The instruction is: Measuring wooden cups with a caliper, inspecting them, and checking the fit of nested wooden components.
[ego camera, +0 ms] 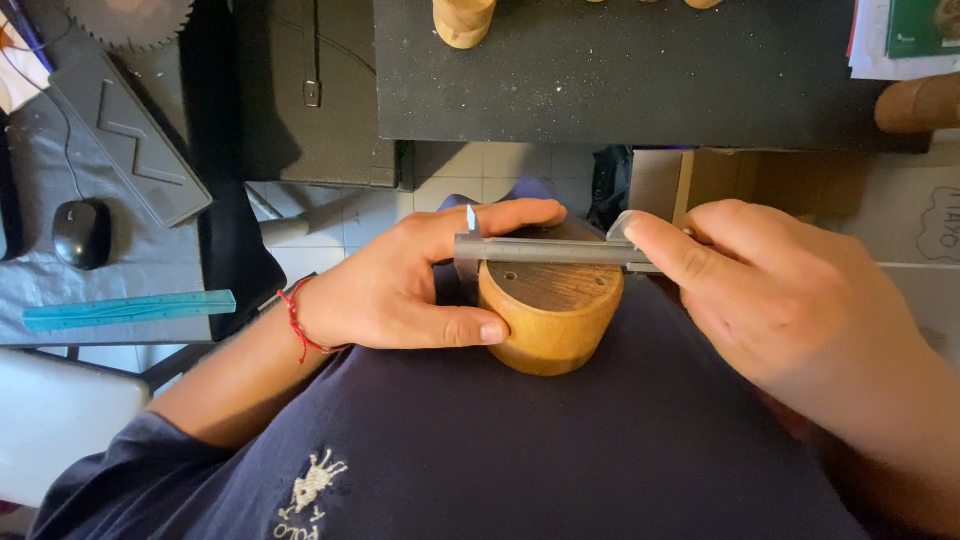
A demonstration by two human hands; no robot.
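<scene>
Against the person's dark shirt (560,450), round wooden block (550,315) sits in lap, gripped by left hand (400,285), thumb on its side. Right hand (790,300) pinches grey metal caliper (545,250) laid across block top. Left forefinger rests on caliper.

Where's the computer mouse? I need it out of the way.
In the head view, the black computer mouse lies far left on the grey desk, above the turquoise ruler.
</scene>
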